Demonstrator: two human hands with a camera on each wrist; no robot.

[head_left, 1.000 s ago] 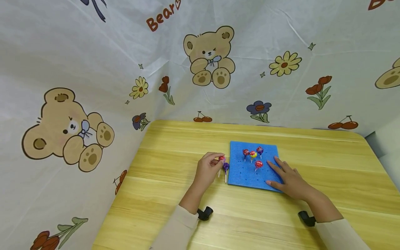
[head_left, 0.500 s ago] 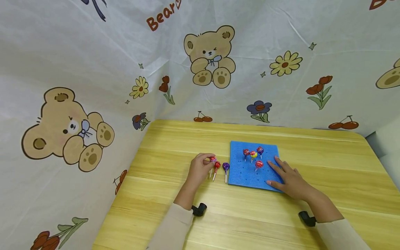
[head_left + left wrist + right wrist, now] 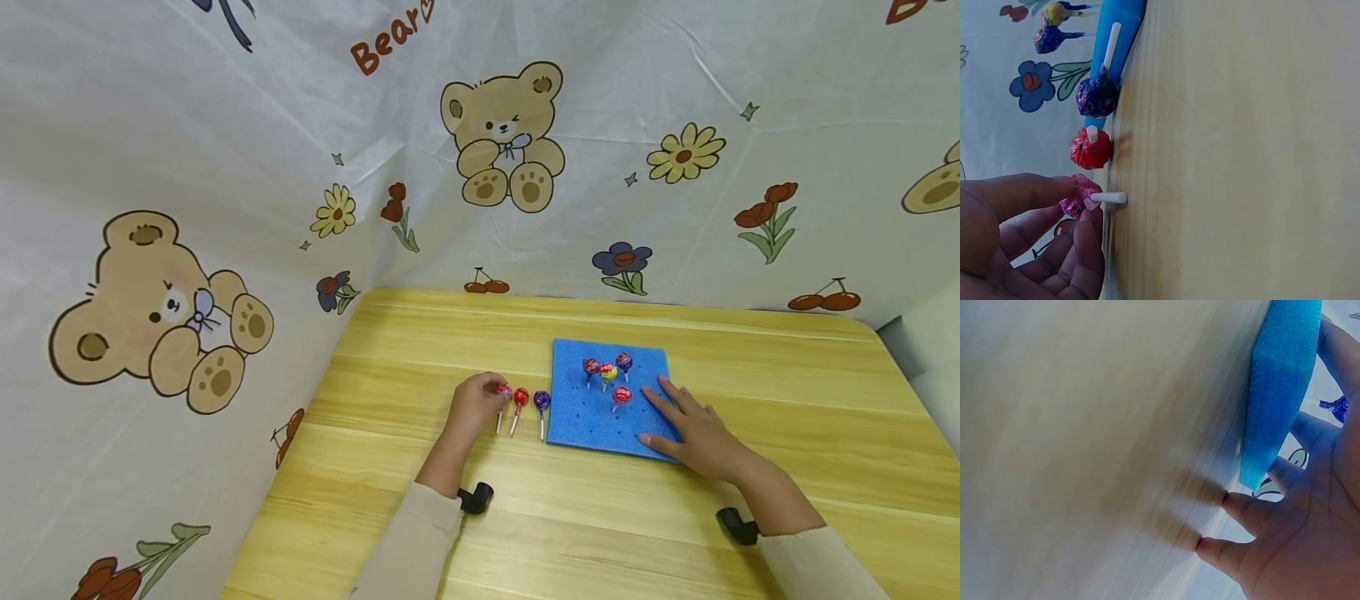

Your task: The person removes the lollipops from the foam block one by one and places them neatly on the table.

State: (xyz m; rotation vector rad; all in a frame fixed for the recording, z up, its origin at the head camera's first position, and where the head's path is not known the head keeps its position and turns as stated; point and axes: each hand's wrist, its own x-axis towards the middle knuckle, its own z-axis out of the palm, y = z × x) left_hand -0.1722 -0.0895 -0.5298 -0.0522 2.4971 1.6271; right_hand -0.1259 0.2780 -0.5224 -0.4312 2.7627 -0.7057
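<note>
My left hand (image 3: 474, 407) pinches a pink lollipop (image 3: 505, 392) by its wrapped head, left of the foam board; in the left wrist view thumb and fingers hold the pink lollipop (image 3: 1080, 199), its white stick near the wood. Beside it a red lollipop (image 3: 521, 397) and a purple lollipop (image 3: 542, 400) lie on the table, the purple one closest to the board. My right hand (image 3: 703, 435) rests spread on the right edge of the blue foam board (image 3: 581, 425). Several lollipops stand upright in that board, among them a yellow one (image 3: 608, 372) and a red one (image 3: 621, 395).
The wooden table (image 3: 420, 350) carries all of this. A cloth (image 3: 585, 242) printed with bears and flowers hangs behind the table and along its left side. Small holes dot the board's surface.
My left hand has moved left, away from the board, with the pink lollipop, now lower at the table. The red lollipop, earlier hidden, has come into view. My right hand has stayed in place.
</note>
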